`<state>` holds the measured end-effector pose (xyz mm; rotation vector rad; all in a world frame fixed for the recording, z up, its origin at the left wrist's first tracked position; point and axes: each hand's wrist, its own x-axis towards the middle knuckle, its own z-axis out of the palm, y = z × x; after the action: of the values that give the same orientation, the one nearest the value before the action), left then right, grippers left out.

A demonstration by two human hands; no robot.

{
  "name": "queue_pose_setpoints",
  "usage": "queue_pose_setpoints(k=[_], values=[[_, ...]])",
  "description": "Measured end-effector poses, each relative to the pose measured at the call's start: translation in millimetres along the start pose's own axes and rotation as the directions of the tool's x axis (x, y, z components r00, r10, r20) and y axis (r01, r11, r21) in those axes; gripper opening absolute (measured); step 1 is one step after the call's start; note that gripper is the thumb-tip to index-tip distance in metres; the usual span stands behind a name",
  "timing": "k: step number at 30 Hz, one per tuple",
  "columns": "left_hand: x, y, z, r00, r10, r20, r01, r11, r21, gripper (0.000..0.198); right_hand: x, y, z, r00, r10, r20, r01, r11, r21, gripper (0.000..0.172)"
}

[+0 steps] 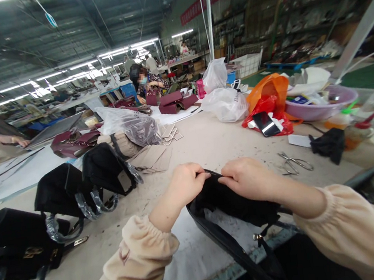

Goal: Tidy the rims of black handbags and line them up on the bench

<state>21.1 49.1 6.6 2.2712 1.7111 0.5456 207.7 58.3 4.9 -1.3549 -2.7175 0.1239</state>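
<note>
A black handbag [216, 235] stands at the table's front edge with its mouth turned toward me, showing a dark inside. My left hand [188, 181] pinches the far rim of the bag between thumb and fingers. Close beside it on the right, my right hand [247, 178] grips the same rim, thumb toward the middle. A small metal fitting [257, 237] shows on the near side of the bag. Part of the bag's lower body is lost in shadow below the table edge.
Black handbags [59, 189] with plastic-wrapped handles lie at left. Scissors [293, 162] rest on the right, near a phone [266, 124], a red plastic bag [272, 108] and a purple basin [323, 103]. Beige panels [153, 157] lie ahead. Co-workers [147, 83] sit beyond.
</note>
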Motion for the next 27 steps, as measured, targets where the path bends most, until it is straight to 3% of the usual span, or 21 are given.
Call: queue_pose_setpoints(k=[7,14,20,27], values=[[16.2,10.7,12.2,0.996,0.088,0.021,-0.089,0.990,0.105,0.020,-10.6,16.6,2.3,0.999,0.029,-0.024,-0.028,0.999,0.045,0.032],[20.0,12.2,17.3,0.997,0.072,0.023,-0.075,0.984,0.162,0.022,-8.9,21.0,1.8,0.999,0.039,-0.007,-0.038,0.998,0.044,0.034],[17.8,13.3,17.0,0.997,0.076,0.016,-0.078,0.983,0.167,0.022,2.0,23.5,-3.6,0.993,-0.016,0.116,0.003,0.994,0.109,0.042],[18.5,10.6,18.0,0.998,0.069,0.002,-0.069,0.990,0.123,0.020,18.7,16.6,-5.4,0.995,-0.027,0.101,0.022,0.999,0.044,0.038]])
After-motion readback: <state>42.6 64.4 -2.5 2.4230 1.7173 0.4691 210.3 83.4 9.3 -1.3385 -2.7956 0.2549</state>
